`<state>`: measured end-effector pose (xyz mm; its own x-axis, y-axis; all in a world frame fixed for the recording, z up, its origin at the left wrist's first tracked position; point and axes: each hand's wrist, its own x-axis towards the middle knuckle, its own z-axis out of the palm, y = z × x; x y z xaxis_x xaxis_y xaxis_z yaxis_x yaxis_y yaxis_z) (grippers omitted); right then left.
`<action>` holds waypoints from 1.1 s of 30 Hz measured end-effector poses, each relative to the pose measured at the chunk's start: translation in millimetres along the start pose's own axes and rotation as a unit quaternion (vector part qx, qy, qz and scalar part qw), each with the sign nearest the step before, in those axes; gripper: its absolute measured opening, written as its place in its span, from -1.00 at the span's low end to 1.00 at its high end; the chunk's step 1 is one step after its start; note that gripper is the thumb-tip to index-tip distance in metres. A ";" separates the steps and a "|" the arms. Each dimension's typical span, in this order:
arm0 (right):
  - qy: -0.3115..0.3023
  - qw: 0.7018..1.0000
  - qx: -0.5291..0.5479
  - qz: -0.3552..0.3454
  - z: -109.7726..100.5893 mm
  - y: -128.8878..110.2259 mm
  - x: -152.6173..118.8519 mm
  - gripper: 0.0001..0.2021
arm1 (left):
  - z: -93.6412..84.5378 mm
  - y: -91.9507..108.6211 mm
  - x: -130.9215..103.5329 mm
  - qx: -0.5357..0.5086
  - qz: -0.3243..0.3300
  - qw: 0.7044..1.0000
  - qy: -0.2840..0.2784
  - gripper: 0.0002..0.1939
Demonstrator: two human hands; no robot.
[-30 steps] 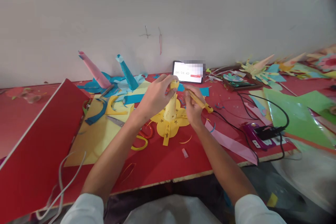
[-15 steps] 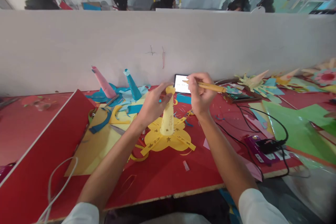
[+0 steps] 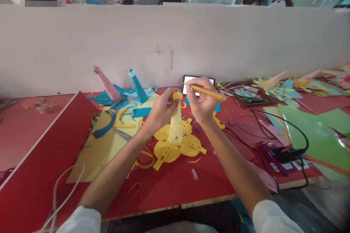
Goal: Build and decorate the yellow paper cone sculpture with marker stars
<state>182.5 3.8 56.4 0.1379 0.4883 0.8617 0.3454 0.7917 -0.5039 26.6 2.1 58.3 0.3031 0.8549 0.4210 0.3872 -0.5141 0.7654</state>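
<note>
My left hand pinches the top of a yellow paper cone between thumb and fingers. The cone stands upright on a yellow petal-shaped paper base with strips, stars and written marks on it. Held in my right hand is a golden-yellow pen, its tip pointing left just above the cone's top and apart from it. Behind that hand, a lit phone or tablet leans at the white partition, partly hidden.
Yellow-handled scissors lie left of the base. Further back stand a pink paper cone and a blue paper cone among scraps. To the right are a purple power strip with black cables and green sheets. A red board rises at left.
The yellow cone and its base have turned a little under my left hand. My right hand has shifted slightly left with the pen. The view has moved slightly.
</note>
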 end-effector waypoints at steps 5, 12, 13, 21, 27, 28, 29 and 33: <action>-0.014 0.999 0.038 0.000 13.5 6.5 5.1 -0.84 | -4.9 -1.1 1.8 -0.020 -0.003 1.000 0.022 -0.71; -0.029 0.999 0.038 0.003 13.8 12.9 -6.9 -0.88 | -12.8 4.1 1.4 -0.057 -0.015 0.997 0.049 -0.73; -0.033 0.999 0.042 0.004 13.6 12.2 -7.4 -0.89 | -13.7 5.6 1.1 -0.058 -0.015 0.997 0.051 -0.72; -0.065 0.997 0.048 0.006 16.0 2.7 -4.4 -0.92 | -15.3 14.1 -0.4 -0.034 -0.017 0.996 0.080 -0.74; -0.060 0.998 0.023 -0.002 16.6 4.5 -5.0 -0.90 | -13.2 13.0 0.0 -0.022 0.002 0.996 0.082 -0.75; -0.061 0.998 0.020 -0.001 16.6 4.9 -5.2 -0.89 | -12.7 12.0 0.0 -0.020 0.005 0.996 0.082 -0.75; -0.063 0.998 0.017 -0.001 16.7 5.3 -5.3 -0.89 | -12.2 10.9 0.1 -0.020 0.007 0.996 0.083 -0.75; -0.059 0.998 0.020 -0.014 16.9 7.0 -5.2 -0.92 | -11.6 8.3 0.0 -0.020 0.014 0.996 0.083 -0.75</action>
<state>168.6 13.1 47.4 0.0169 0.5038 0.8637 0.3096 0.8187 -0.4836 19.7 -1.4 70.2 0.1629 0.8421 0.5141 0.3445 -0.5368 0.7702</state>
